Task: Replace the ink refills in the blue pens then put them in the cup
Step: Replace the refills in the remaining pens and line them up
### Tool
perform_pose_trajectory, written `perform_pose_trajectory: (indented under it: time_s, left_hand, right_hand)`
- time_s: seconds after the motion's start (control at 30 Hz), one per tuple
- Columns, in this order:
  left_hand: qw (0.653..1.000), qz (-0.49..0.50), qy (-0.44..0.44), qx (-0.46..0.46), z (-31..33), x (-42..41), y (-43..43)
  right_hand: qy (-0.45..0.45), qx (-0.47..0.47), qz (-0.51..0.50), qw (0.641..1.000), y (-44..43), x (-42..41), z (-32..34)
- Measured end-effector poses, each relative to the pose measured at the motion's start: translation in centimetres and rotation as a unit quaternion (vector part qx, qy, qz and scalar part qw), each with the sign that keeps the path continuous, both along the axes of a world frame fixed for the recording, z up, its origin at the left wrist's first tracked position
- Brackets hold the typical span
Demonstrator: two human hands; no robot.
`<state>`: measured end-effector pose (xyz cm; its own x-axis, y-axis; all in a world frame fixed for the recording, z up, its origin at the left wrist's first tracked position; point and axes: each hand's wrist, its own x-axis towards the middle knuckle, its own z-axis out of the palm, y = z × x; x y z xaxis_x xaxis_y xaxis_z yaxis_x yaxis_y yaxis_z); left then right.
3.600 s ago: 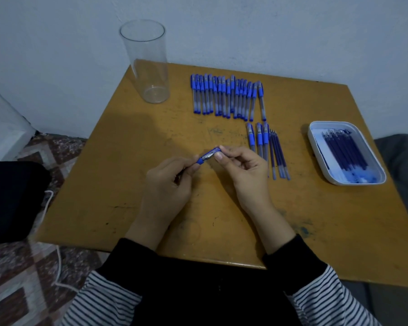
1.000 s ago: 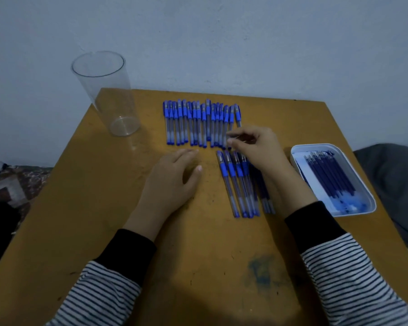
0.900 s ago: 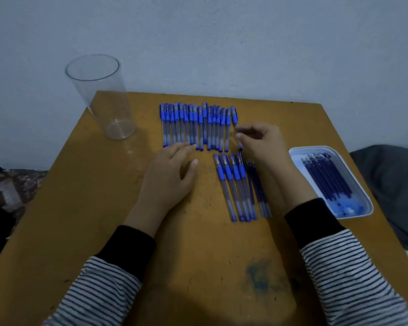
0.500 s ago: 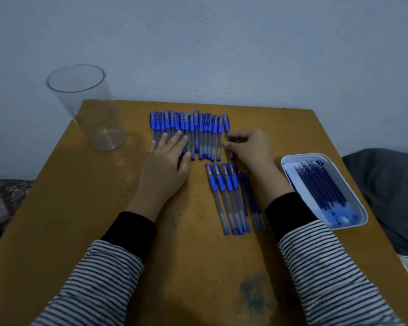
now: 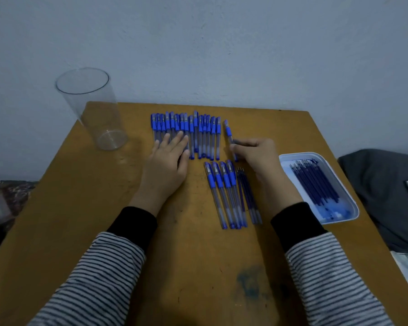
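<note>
A row of several blue pens (image 5: 198, 135) lies at the back of the wooden table (image 5: 80, 208). My left hand (image 5: 167, 161) rests flat on the left end of that row, fingers straight. My right hand (image 5: 257, 154) pinches a single blue pen (image 5: 229, 132) just right of the row, pulled slightly apart from it. In front lie several more blue pens (image 5: 224, 191) side by side, with loose dark refills (image 5: 247, 194) beside them. A clear, empty plastic cup (image 5: 92, 109) stands at the back left corner.
A white tray (image 5: 346, 205) holding several dark blue refills sits at the right edge of the table. A grey cloth bundle (image 5: 384, 184) lies beyond it off the table. The wall rises directly behind the table. A blue ink stain (image 5: 250, 283) marks the near surface.
Earlier both hands held one pen at the table's middle. Since then the left hand slid forward onto the back row, and the right hand drew one pen out of that row's right end.
</note>
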<state>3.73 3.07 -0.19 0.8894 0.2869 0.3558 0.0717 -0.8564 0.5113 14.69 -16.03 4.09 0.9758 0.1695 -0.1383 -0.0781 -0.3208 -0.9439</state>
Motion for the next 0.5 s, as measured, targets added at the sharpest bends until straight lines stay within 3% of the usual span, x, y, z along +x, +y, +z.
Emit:
perform_pose_trajectory:
  time_s: [0.2,0.5]
  left_hand:
    - [0.997,-0.025,-0.018,-0.067,0.7,-2.5,-1.3]
    - [0.983,-0.016,-0.040,-0.181,3.5,-7.4,-3.8]
  right_hand:
    - [0.038,0.151,0.039,0.987,-1.1,-6.4,0.6]
    - [0.010,0.191,0.082,0.978,-0.3,-14.4,-0.3]
